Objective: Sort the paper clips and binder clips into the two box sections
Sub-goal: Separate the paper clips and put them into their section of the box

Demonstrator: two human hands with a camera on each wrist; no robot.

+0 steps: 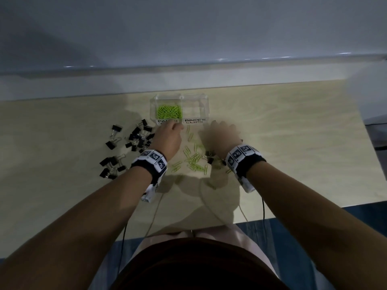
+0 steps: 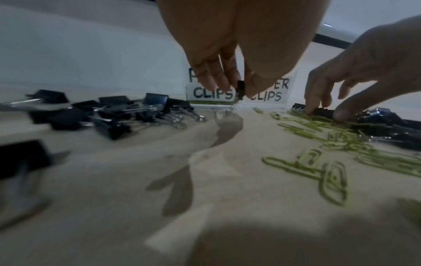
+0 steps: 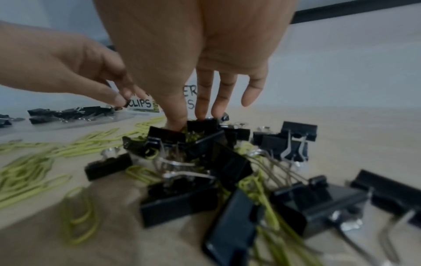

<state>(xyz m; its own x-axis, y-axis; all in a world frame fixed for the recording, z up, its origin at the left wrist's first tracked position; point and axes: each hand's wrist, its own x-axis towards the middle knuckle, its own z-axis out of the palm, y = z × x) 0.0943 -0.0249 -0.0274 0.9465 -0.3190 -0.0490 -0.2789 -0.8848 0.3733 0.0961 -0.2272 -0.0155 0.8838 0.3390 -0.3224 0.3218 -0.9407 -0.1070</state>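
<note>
A clear two-section box (image 1: 194,96) stands at the back of the table. Its left section, labelled PAPER CLIPS, holds green paper clips (image 1: 169,111); the BINDER CLIPS section (image 1: 195,110) looks empty. My left hand (image 2: 239,89) hovers in front of the box labels (image 2: 212,94) and pinches one small black binder clip (image 2: 241,86) between thumb and fingers. My right hand (image 3: 189,122) reaches down into a mixed pile, thumb and fingers pinching a black binder clip (image 3: 201,125) that lies on the table. Loose green paper clips (image 1: 193,156) lie between my hands.
Black binder clips (image 1: 138,136) are heaped left of my left hand, with another group (image 1: 111,165) nearer the front. More binder clips tangled with paper clips (image 3: 230,167) sit under my right wrist. A wall ledge (image 1: 188,65) runs behind the box.
</note>
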